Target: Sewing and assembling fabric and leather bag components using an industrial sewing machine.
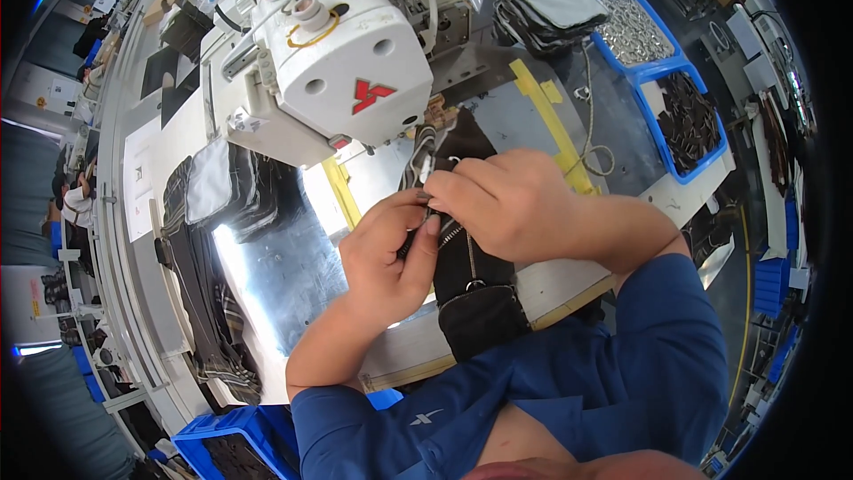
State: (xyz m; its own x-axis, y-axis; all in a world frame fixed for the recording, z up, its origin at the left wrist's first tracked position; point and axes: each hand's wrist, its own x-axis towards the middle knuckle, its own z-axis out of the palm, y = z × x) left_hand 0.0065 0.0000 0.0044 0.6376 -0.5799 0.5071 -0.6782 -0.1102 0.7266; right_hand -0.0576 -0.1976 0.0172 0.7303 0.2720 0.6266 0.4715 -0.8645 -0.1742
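Observation:
A long dark fabric piece (482, 324) with a zipper lies in front of me, its rounded lower end hanging over the table's near edge. My left hand (386, 249) pinches it from the left, close to the metal zipper teeth (451, 236). From the right, my right hand (506, 204) closes its fingers on the same spot, and the fingertips of both hands meet there. Whatever small part sits between the fingertips is hidden. Just beyond the hands, a striped lining (418, 160) shows at the fabric's far end, below the white sewing machine head (346, 62).
Stacked dark fabric pieces with grey panels (218, 182) lie at the left, and another stack (555, 0) at the back right. Blue bins hold metal parts (633, 31) and dark strips (684, 120). A cord (588, 116) lies near yellow tape (544, 116). A blue crate (235, 440) stands lower left.

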